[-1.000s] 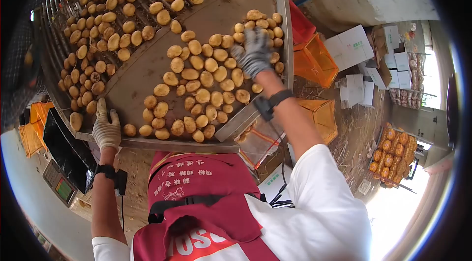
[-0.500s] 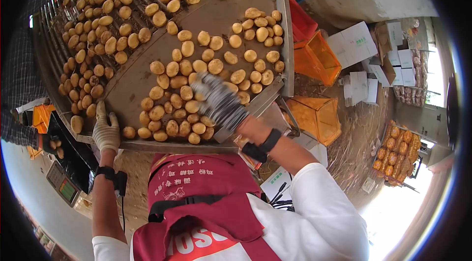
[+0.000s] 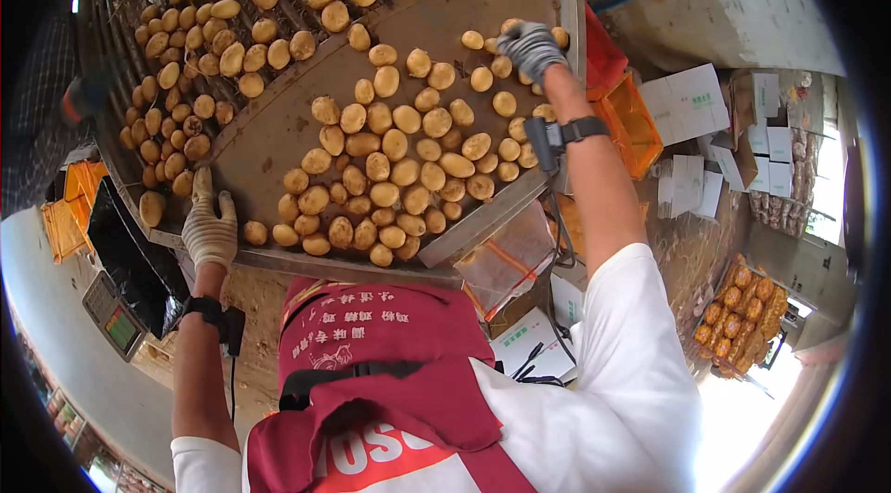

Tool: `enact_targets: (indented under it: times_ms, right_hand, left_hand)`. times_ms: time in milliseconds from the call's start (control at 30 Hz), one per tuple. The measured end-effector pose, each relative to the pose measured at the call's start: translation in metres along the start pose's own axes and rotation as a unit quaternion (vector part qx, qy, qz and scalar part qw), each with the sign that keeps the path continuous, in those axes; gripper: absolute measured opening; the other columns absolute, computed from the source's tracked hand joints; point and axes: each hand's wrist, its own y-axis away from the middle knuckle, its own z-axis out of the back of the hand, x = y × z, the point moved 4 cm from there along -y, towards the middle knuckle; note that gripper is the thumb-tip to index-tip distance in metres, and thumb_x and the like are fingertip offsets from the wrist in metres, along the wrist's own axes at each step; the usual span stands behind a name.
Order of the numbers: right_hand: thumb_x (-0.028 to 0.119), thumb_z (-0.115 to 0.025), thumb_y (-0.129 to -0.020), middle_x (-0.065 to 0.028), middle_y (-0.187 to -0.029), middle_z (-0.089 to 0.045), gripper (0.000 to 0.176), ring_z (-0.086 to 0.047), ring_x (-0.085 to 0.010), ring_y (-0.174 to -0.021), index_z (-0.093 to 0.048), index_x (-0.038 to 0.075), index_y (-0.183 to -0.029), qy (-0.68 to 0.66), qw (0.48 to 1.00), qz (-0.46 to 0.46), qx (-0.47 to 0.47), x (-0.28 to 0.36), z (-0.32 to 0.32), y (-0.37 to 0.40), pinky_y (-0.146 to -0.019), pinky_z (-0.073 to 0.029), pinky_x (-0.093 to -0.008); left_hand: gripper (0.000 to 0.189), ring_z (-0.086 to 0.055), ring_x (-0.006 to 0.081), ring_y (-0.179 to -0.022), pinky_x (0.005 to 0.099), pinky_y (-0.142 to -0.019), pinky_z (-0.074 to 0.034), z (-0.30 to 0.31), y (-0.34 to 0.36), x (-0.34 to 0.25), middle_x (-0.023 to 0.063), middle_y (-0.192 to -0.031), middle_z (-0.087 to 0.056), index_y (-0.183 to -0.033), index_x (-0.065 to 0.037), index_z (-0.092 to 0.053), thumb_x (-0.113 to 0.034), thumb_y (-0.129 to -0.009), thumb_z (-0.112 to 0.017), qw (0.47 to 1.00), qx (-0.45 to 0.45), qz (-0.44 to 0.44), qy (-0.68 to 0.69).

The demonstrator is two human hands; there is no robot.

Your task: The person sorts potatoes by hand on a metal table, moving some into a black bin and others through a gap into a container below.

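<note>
Many potatoes [image 3: 406, 119] lie loose on a metal sorting table [image 3: 264, 154], a large cluster of them near its front edge. My left hand [image 3: 210, 224], in a pale knitted glove, rests at the table's front left rim with its fingers stretched and thumb apart; it holds nothing. Close by lies a single potato [image 3: 255, 233]. At the right side of the table my right hand [image 3: 533, 49], in a grey striped glove, curls down among several potatoes. Its palm and whatever it may hold are hidden.
Metal bars [image 3: 297, 24] with more potatoes run along the far side. At left stands another person with a plaid sleeve [image 3: 46, 112]. Orange crates [image 3: 631, 126], white cartons [image 3: 685, 108] and a digital scale [image 3: 116, 317] stand around. A cable hangs from my right wrist.
My right hand has moved from the middle cluster to the far right of the table. Potatoes in the cluster have shifted right. My left hand stays at the rim. The other person's hand has moved up.
</note>
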Motion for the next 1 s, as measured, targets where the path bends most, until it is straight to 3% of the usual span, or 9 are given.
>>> enact_targets:
  times_ms: [67, 133, 167, 233, 367, 567, 633, 733, 1000]
  right_hand:
    - [0.027, -0.063, -0.093, -0.0116, -0.089, -0.075, 0.026, -0.072, -0.0305, -0.081, -0.071, 0.006, -0.106, -0.298, 0.94, -0.11, -0.124, -0.046, 0.028, -0.012, -0.071, -0.058, -0.0397]
    - [0.028, -0.061, -0.098, -0.0104, -0.086, -0.074, 0.028, -0.071, -0.0253, -0.075, -0.07, 0.002, -0.104, -0.577, 0.759, -0.222, -0.203, -0.091, 0.042, -0.012, -0.067, -0.058, -0.0367]
    - [0.028, -0.061, -0.098, -0.0104, -0.086, -0.074, 0.028, -0.071, -0.0253, -0.075, -0.07, 0.002, -0.104, -0.577, 0.759, -0.222, -0.204, -0.102, 0.028, -0.011, -0.067, -0.058, -0.0367]
    - [0.029, -0.063, -0.097, -0.0111, -0.09, -0.075, 0.029, -0.071, -0.0251, -0.081, -0.07, 0.002, -0.108, -0.276, 0.923, -0.038, -0.263, -0.098, 0.024, -0.008, -0.077, -0.057, -0.0374]
    - [0.025, -0.07, -0.089, -0.0207, -0.14, -0.056, 0.045, -0.06, -0.041, -0.12, -0.061, 0.011, -0.131, 0.11, 0.991, 0.072, -0.005, 0.01, -0.016, 0.065, -0.101, -0.052, -0.0471]
    - [0.02, -0.066, -0.091, -0.0203, -0.121, -0.064, 0.03, -0.069, -0.0354, -0.1, -0.064, 0.005, -0.117, 0.022, 0.996, 0.051, -0.072, 0.011, -0.028, 0.049, -0.087, -0.058, -0.0456]
    - [0.018, -0.064, -0.093, -0.0106, -0.091, -0.068, 0.023, -0.072, -0.024, -0.082, -0.065, 0.001, -0.109, -0.411, 0.908, -0.075, -0.019, 0.004, -0.023, 0.058, -0.07, -0.059, -0.0368]
    - [0.02, -0.065, -0.094, -0.0056, -0.081, -0.067, 0.021, -0.068, -0.0153, -0.071, -0.065, 0.001, -0.101, -0.486, 0.873, -0.044, 0.0, -0.005, -0.032, 0.114, -0.06, -0.054, -0.0322]
    - [0.016, -0.071, -0.088, -0.0189, -0.116, -0.064, 0.021, -0.064, -0.0368, -0.108, -0.072, 0.01, -0.108, -0.098, 0.987, 0.082, 0.094, 0.019, -0.101, 0.221, -0.096, -0.053, -0.0419]
  left_hand:
    - [0.059, -0.064, 0.0381, -0.117, 0.0454, -0.099, -0.051, 0.009, 0.0, -0.01, 0.0188, -0.14, -0.06, -0.156, -0.02, -0.037, -0.034, -0.1, -0.053, 0.999, 0.025, 0.022, -0.007]
    - [0.059, -0.064, 0.0385, -0.116, 0.046, -0.098, -0.051, 0.008, 0.002, -0.012, 0.0193, -0.138, -0.061, -0.156, -0.021, -0.037, -0.034, -0.1, -0.053, 0.998, 0.05, 0.038, -0.013]
    - [0.059, -0.065, 0.0387, -0.114, 0.0464, -0.097, -0.051, 0.007, 0.002, -0.009, 0.0202, -0.136, -0.062, -0.156, -0.021, -0.036, -0.034, -0.1, -0.052, 0.999, 0.035, 0.026, -0.011]
    - [0.06, -0.065, 0.0389, -0.113, 0.0469, -0.097, -0.051, 0.004, -0.001, -0.004, 0.0211, -0.133, -0.064, -0.156, -0.022, -0.036, -0.034, -0.1, -0.052, 1.0, 0.017, 0.016, -0.009]
    - [0.06, -0.064, 0.0389, -0.115, 0.0463, -0.098, -0.051, 0.009, -0.002, -0.012, 0.0188, -0.138, -0.061, -0.157, -0.022, -0.035, -0.033, -0.101, -0.052, 0.999, 0.034, 0.03, -0.026]
    - [0.058, -0.066, 0.0399, -0.111, 0.0472, -0.096, -0.052, -0.003, -0.001, 0.001, 0.0182, -0.133, -0.064, -0.156, -0.024, -0.036, -0.033, -0.101, -0.052, 0.999, -0.036, -0.038, -0.018]
    - [0.058, -0.067, 0.0404, -0.107, 0.0478, -0.094, -0.053, -0.002, 0.002, 0.002, 0.0195, -0.127, -0.067, -0.156, -0.025, -0.036, -0.033, -0.101, -0.052, 0.998, -0.048, -0.04, -0.009]
    - [0.058, -0.068, 0.041, -0.101, 0.0491, -0.09, -0.053, 0.006, 0.001, -0.007, 0.0207, -0.115, -0.071, -0.155, -0.026, -0.036, -0.034, -0.1, -0.052, 1.0, -0.015, -0.005, -0.005]
    - [0.058, -0.065, 0.0398, -0.112, 0.0461, -0.095, -0.051, 0.005, 0.0, -0.006, 0.0208, -0.125, -0.068, -0.156, -0.027, -0.037, -0.032, -0.1, -0.054, 0.999, 0.036, 0.029, -0.022]
